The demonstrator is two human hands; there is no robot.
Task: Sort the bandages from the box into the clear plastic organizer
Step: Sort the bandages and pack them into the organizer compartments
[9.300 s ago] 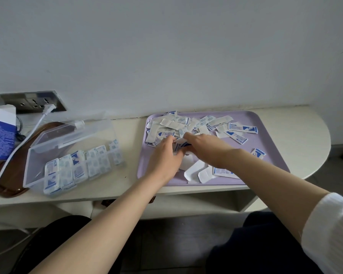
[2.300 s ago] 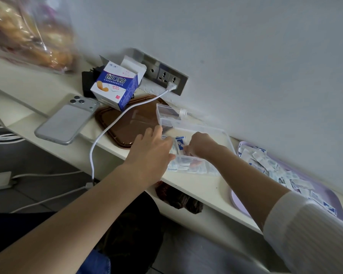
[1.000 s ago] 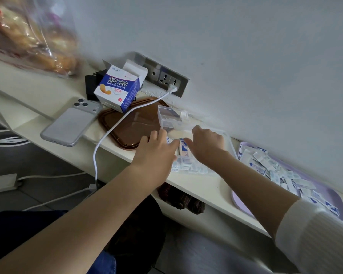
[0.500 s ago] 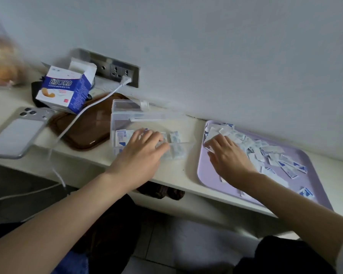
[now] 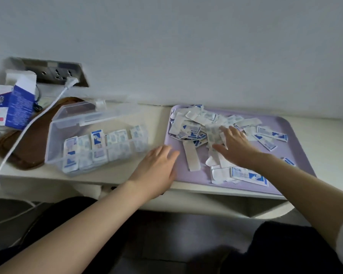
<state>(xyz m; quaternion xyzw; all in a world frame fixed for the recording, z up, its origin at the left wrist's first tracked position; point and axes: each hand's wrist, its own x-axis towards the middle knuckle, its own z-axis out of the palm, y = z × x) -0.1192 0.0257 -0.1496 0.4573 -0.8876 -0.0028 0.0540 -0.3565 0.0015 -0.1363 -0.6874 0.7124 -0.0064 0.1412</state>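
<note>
A heap of white-and-blue wrapped bandages [image 5: 198, 125] lies on a lilac tray [image 5: 297, 155] at the right of the shelf. My right hand [image 5: 234, 145] rests flat on the heap with its fingers spread, holding nothing that I can see. My left hand [image 5: 156, 169] hovers open over the shelf at the tray's left edge, empty. The clear plastic organizer [image 5: 55, 135] stands to the left, lid raised at the back, with bandages upright in several compartments. The blue-and-white bandage box [image 5: 14, 107] stands open at the far left.
A brown tray [image 5: 32, 143] lies under the box and behind the organizer. A white cable [image 5: 28, 125] runs from the wall socket [image 5: 63, 74] across the brown tray and over the shelf's front edge. The wall rises right behind the shelf.
My left hand has left the organizer and moved right to the tray's edge. My right hand has slid further into the bandage heap. The view has swung right.
</note>
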